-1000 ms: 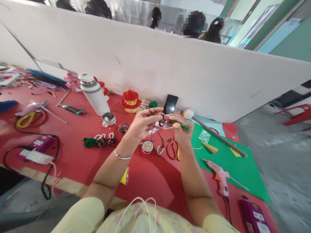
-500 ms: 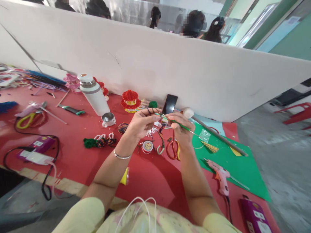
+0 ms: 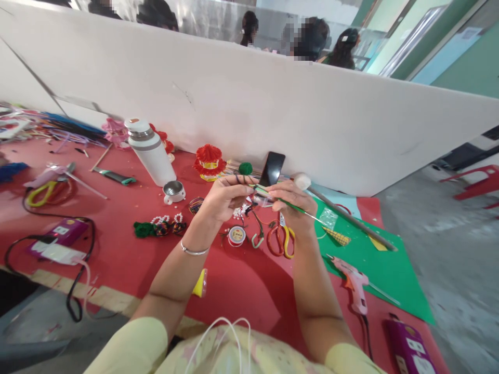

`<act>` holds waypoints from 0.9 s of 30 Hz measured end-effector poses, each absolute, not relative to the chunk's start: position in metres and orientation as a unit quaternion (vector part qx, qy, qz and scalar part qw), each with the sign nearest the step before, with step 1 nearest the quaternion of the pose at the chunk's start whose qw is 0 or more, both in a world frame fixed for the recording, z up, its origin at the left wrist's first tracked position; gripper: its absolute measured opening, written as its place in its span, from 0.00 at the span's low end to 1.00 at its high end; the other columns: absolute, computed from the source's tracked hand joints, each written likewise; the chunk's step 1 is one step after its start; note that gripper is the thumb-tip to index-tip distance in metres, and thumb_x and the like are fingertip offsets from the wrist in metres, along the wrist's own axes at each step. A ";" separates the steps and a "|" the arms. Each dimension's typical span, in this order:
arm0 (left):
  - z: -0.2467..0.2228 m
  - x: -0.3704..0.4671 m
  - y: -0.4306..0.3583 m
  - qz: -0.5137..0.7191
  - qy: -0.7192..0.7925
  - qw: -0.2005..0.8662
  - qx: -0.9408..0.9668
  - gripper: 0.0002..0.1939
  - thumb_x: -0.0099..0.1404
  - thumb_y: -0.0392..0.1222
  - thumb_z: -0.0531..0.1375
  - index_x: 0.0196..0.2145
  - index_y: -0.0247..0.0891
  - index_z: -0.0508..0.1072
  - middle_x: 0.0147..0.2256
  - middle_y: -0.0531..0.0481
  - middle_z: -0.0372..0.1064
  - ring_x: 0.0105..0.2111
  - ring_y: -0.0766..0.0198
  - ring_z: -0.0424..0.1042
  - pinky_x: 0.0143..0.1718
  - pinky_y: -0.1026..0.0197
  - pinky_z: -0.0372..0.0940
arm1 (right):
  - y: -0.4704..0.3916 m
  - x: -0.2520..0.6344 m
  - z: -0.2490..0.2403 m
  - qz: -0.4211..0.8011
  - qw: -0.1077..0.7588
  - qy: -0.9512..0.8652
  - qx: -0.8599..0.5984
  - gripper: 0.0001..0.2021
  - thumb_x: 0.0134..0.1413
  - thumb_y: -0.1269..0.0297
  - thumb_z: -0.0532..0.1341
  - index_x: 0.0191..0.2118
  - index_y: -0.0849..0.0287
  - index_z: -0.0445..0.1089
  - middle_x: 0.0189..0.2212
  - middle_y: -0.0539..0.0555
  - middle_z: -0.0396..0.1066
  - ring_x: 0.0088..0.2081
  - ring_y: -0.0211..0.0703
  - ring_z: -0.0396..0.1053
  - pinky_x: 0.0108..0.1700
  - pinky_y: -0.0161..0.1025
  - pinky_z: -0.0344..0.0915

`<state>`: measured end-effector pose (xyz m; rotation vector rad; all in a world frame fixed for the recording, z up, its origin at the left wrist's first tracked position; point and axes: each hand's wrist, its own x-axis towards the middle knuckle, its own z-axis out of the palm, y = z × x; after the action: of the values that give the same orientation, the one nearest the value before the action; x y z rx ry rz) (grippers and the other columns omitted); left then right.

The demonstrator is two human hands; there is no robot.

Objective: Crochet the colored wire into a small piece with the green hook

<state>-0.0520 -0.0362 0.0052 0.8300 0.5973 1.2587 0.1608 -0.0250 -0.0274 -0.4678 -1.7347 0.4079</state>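
Note:
My right hand [image 3: 294, 205] is closed around a thin green-handled hook [image 3: 291, 204], its metal end pointing down to the right. Dark yarn [image 3: 237, 178] loops over the fingers of my left hand [image 3: 230, 196], which pinches the yarn near the hook's other end. The two hands are close together above the red table. Below them lie a white spool [image 3: 236, 236], scattered white beads [image 3: 240, 210] and red-and-yellow scissors [image 3: 276, 240]. A multicoloured yarn ball [image 3: 195, 204] is partly hidden behind my left wrist.
A white flask [image 3: 152, 156] and steel cup [image 3: 173, 191] stand at the left. Behind the hands, a phone [image 3: 273, 167] leans on the white partition [image 3: 273, 98]. A pink glue gun [image 3: 354, 283] lies at the right, near a purple power strip [image 3: 411, 345].
My right hand has shifted slightly to the right and down with the hook. More of the scissors shows beside it. My left hand has barely moved.

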 end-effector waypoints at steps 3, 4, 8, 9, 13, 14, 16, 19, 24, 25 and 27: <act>0.005 -0.052 -0.036 0.555 0.272 0.693 0.372 0.10 0.46 0.32 0.76 0.30 0.33 0.86 0.23 0.54 0.72 0.14 0.82 0.49 0.14 0.68 0.39 | -0.027 0.162 -0.027 0.164 0.599 -0.758 -0.199 0.14 0.60 0.49 0.74 0.50 0.39 0.86 0.44 0.52 0.88 0.44 0.51 0.84 0.49 0.52 0.81; 0.005 -0.052 -0.036 0.554 0.272 0.694 0.371 0.11 0.46 0.31 0.76 0.31 0.33 0.86 0.23 0.54 0.72 0.14 0.81 0.48 0.14 0.68 0.39 | -0.028 0.161 -0.026 0.157 0.599 -0.759 -0.200 0.14 0.60 0.50 0.74 0.51 0.39 0.85 0.44 0.52 0.88 0.44 0.51 0.84 0.49 0.52 0.81; 0.004 -0.051 -0.036 0.559 0.261 0.698 0.365 0.13 0.47 0.31 0.76 0.34 0.34 0.86 0.21 0.55 0.71 0.13 0.81 0.47 0.14 0.69 0.39 | -0.031 0.153 -0.027 0.129 0.616 -0.748 -0.213 0.13 0.62 0.52 0.74 0.51 0.41 0.85 0.44 0.52 0.88 0.44 0.51 0.85 0.49 0.52 0.81; 0.004 -0.051 -0.036 0.560 0.256 0.700 0.362 0.14 0.47 0.31 0.76 0.34 0.34 0.86 0.21 0.55 0.70 0.13 0.82 0.46 0.15 0.69 0.39 | -0.031 0.151 -0.027 0.127 0.622 -0.743 -0.213 0.12 0.62 0.52 0.73 0.51 0.41 0.85 0.44 0.52 0.88 0.44 0.51 0.85 0.48 0.52 0.81; 0.004 -0.050 -0.037 0.556 0.248 0.711 0.352 0.14 0.47 0.31 0.76 0.35 0.34 0.86 0.21 0.56 0.71 0.13 0.82 0.47 0.15 0.69 0.40 | -0.030 0.147 -0.029 0.129 0.634 -0.734 -0.207 0.13 0.63 0.49 0.72 0.50 0.43 0.85 0.44 0.53 0.88 0.43 0.52 0.85 0.46 0.52 0.81; 0.005 -0.050 -0.037 0.556 0.248 0.712 0.350 0.14 0.47 0.31 0.76 0.35 0.34 0.86 0.21 0.56 0.70 0.13 0.82 0.47 0.15 0.69 0.40 | -0.030 0.147 -0.029 0.130 0.632 -0.735 -0.205 0.12 0.63 0.50 0.72 0.50 0.42 0.85 0.44 0.53 0.87 0.43 0.52 0.85 0.46 0.52 0.81; 0.005 -0.050 -0.037 0.556 0.249 0.713 0.347 0.15 0.47 0.31 0.76 0.36 0.34 0.86 0.21 0.57 0.69 0.13 0.82 0.46 0.15 0.69 0.40 | -0.030 0.147 -0.030 0.127 0.629 -0.739 -0.205 0.12 0.64 0.53 0.72 0.52 0.40 0.85 0.45 0.52 0.87 0.44 0.52 0.85 0.47 0.52 0.81; 0.004 -0.049 -0.037 0.555 0.247 0.717 0.342 0.16 0.48 0.31 0.76 0.37 0.34 0.86 0.20 0.58 0.68 0.13 0.81 0.46 0.15 0.69 0.39 | -0.030 0.146 -0.032 0.121 0.626 -0.742 -0.208 0.13 0.64 0.54 0.72 0.53 0.39 0.84 0.46 0.52 0.87 0.46 0.53 0.85 0.48 0.53 0.80; 0.001 -0.048 -0.037 0.554 0.242 0.723 0.335 0.20 0.49 0.31 0.76 0.42 0.34 0.87 0.20 0.56 0.70 0.13 0.81 0.47 0.16 0.69 0.39 | -0.029 0.145 -0.034 0.122 0.627 -0.739 -0.212 0.13 0.64 0.54 0.72 0.53 0.41 0.84 0.46 0.52 0.87 0.46 0.53 0.85 0.48 0.52 0.80; 0.001 -0.048 -0.037 0.555 0.244 0.722 0.334 0.20 0.49 0.31 0.76 0.42 0.34 0.87 0.20 0.56 0.70 0.13 0.81 0.47 0.16 0.69 0.39 | -0.029 0.145 -0.034 0.121 0.627 -0.740 -0.212 0.13 0.64 0.54 0.72 0.53 0.41 0.84 0.46 0.52 0.87 0.46 0.53 0.85 0.48 0.52 0.80; 0.001 -0.048 -0.038 0.558 0.249 0.718 0.333 0.19 0.48 0.31 0.77 0.41 0.33 0.87 0.21 0.56 0.70 0.13 0.81 0.48 0.15 0.69 0.39 | -0.028 0.147 -0.032 0.120 0.626 -0.742 -0.209 0.13 0.63 0.53 0.72 0.53 0.41 0.84 0.45 0.52 0.87 0.46 0.52 0.85 0.49 0.52 0.80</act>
<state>-0.0479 -0.0376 0.0013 0.7376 0.5497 1.2352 0.1470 -0.0283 -0.0322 -0.4805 -1.7016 0.2763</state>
